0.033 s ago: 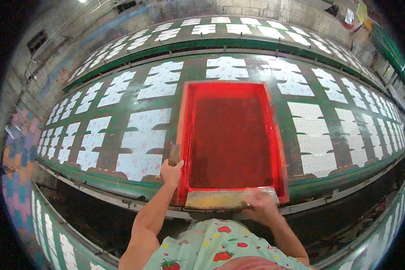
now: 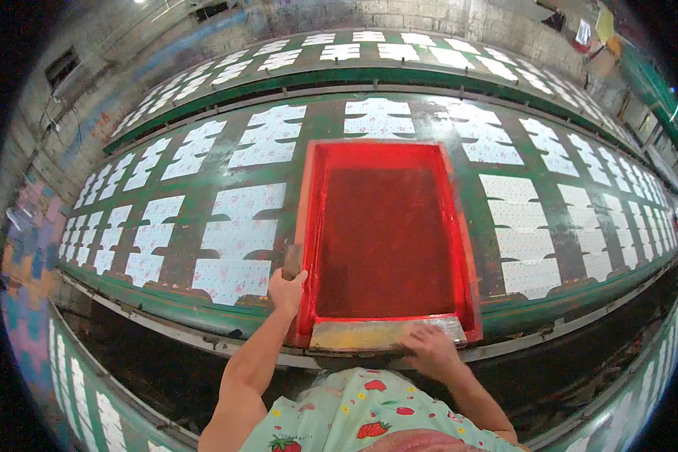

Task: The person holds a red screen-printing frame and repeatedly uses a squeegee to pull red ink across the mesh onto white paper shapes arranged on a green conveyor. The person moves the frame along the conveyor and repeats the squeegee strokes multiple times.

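Observation:
A red screen-printing frame [image 2: 303, 218] lies on the long green table, its mesh dark red in the middle and bright red along the inner sides. My left hand [image 2: 285, 290] is closed round a brownish block-like grip [image 2: 292, 260] at the frame's left side. Across the frame's near end runs a silvery, yellow-stained strip [image 2: 354, 335]; whether it is part of the frame or a separate tool I cannot tell. Over the right part of this strip is my right hand [image 2: 433, 350], its fingers blurred and partly bent.
White patterned cut fabric pieces [image 2: 237, 239] lie in rows on the green table [image 2: 316, 113], left, right and beyond the frame. A similar table with pieces [image 2: 399, 51] stands behind. A metal rail [image 2: 181, 331] edges the near side. Block walls [image 2: 399, 15] rise behind.
My right hand has shifted slightly over the near strip, and its fingers show a little more clearly. My left hand stays on the grip, and the frame has not visibly moved on the table.

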Demonstrator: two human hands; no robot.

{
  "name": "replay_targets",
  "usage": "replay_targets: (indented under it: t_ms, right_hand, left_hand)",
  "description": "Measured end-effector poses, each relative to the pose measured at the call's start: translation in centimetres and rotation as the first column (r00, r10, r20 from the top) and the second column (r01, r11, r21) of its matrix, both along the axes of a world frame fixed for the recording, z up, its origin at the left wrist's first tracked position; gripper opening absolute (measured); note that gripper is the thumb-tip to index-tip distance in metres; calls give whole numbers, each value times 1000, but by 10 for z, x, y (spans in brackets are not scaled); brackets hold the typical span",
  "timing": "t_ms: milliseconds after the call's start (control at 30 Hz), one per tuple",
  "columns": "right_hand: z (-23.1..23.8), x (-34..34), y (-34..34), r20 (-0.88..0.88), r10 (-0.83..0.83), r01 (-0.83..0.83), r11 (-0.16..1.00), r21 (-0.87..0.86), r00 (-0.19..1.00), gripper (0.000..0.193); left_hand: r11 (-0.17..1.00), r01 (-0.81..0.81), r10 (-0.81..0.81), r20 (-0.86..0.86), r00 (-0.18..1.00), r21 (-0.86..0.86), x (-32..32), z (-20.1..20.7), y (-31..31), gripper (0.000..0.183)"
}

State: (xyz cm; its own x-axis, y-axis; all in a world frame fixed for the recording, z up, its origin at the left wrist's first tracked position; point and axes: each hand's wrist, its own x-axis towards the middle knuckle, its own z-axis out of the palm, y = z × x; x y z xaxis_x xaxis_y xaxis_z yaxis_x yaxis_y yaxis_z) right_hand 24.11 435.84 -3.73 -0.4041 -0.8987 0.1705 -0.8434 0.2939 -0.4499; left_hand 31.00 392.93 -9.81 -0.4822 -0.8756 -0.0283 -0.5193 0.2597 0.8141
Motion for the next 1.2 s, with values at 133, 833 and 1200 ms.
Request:
replay_targets:
  t_ms: [133,833,1200]
  right_hand:
    - [10,7,-33,-85,-60,64,997,39,995,49]
    - [8,15,-101,-176,-181,191,981,37,968,50]
    - [-35,-208,-211,-358,-146,174,984,47,922,50]
  left_hand:
    - [995,-8,14,53,999,-96,0,-6,1,49]
    - [999,48,-43,-279,959,10,-7,-46,-13,57]
    - [993,8,30,-321,947,118,-10,-23,-3,46]
